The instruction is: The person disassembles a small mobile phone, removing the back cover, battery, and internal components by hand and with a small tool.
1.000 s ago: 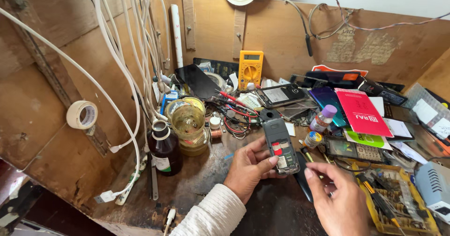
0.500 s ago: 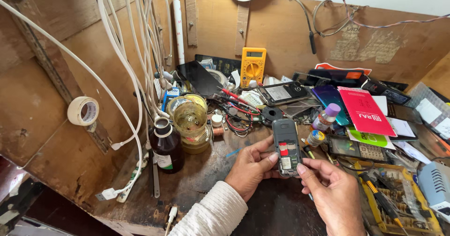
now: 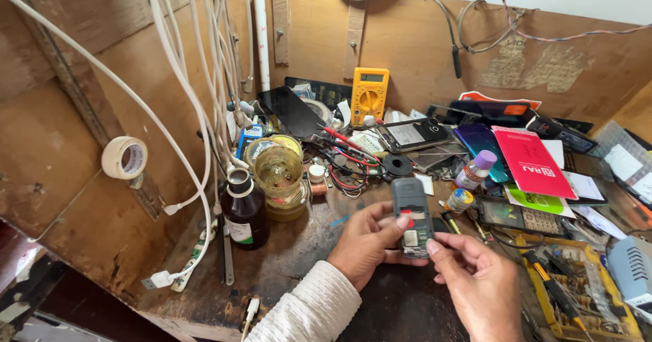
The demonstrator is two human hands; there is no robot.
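The left hand (image 3: 367, 243) has its grip closed around a small grey phone (image 3: 412, 216) with its back cover off, thumb lying along the near edge and fingers wrapped behind, so the open back faces up toward the person's eyes. The phone sits tilted, raised just above the tabletop (image 3: 299, 260), which keeps the exposed insides steady and easy to see. The right hand (image 3: 475, 281) comes in from the right of that grip, its fingertips (image 3: 435, 245) pinched at the lower end of the phone; whether they hold some small part there cannot be told, since the spot is too small to read.

Just beyond the grip, past the top of the phone, lie a black round disc (image 3: 396, 165) and a tangle of red and black leads (image 3: 346, 169). To the right of the grip stand a small bottle with a purple cap (image 3: 475, 169) and a stubby glue-like tube (image 3: 460, 201), near at hand. To the left of the grip stand a dark brown bottle (image 3: 244, 209) and a yellowish glass jar (image 3: 280, 179), set back against the wall, out of the hands' way. Farther beyond, a yellow multimeter (image 3: 370, 95) leans upright against the wooden back panel. Well off to the right lie a red card package (image 3: 533, 162) and a yellow tray of tools (image 3: 577, 291).
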